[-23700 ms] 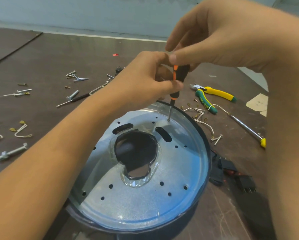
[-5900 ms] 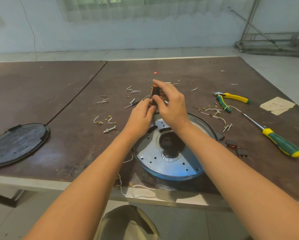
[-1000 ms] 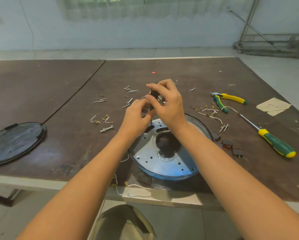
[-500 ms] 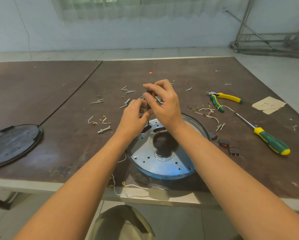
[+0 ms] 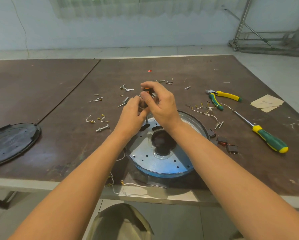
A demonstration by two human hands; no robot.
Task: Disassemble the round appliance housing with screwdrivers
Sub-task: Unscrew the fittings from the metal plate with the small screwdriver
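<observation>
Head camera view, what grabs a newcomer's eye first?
The left hand and right hand grip a small black-and-orange screwdriver upright on the round silver-and-blue metal housing at the table's near edge. A green-and-yellow screwdriver and pliers lie right of it.

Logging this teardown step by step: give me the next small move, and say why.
Probably turn the orange-and-black screwdriver anticlockwise to back a screw out. The right hand and left hand both grip its handle, it stands upright, and its tip meets the far part of the metal plate inside the round housing. The screw itself is too small to see.
</observation>
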